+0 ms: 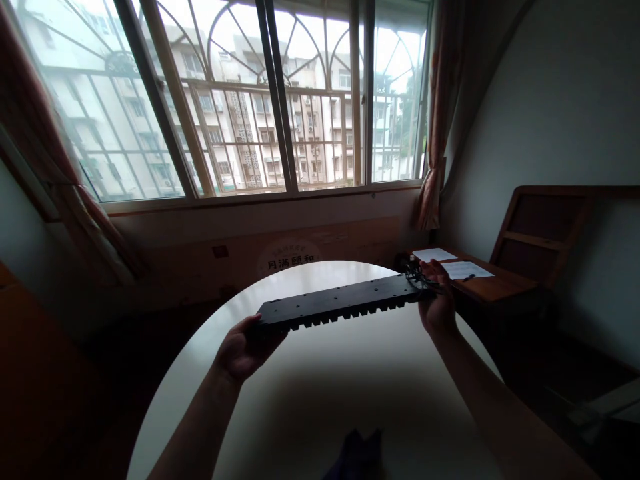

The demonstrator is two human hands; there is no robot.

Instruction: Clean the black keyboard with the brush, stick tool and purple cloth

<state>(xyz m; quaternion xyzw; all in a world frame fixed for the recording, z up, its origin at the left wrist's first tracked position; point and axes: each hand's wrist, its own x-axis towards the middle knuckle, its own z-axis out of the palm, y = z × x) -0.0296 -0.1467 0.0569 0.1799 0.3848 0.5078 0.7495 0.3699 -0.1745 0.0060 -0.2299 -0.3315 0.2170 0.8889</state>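
- We hold a long black panel (340, 303) in the air over a round white table (320, 407), one hand at each end.
- The panel lies nearly flat, its right end a little higher and farther away. It runs from about 9 o'clock to 2 o'clock across the far half of the table. The long edge facing us is notched like a row of teeth, and small screw dots show on its upper face.
- Our left hand (240, 350) is closed on the panel's left end, with the fingers under it and the thumb at its near edge.
- Our right hand (437, 303) is wrapped around the right end, where a tangle of thin black cables (417, 275) sits on the panel just beside our fingers.
- A dark blue cloth (357, 457) lies at the table's 6 o'clock edge, well apart from the panel.
- At 2 o'clock beyond the table stands a low wooden desk (500, 288) with two white sheets of paper (463, 269) on it.
- A barred window (260, 100) fills the wall at 12 o'clock, with a curtain (440, 113) hanging at its right side.
- A cardboard box (290, 257) with printed characters leans under the sill.
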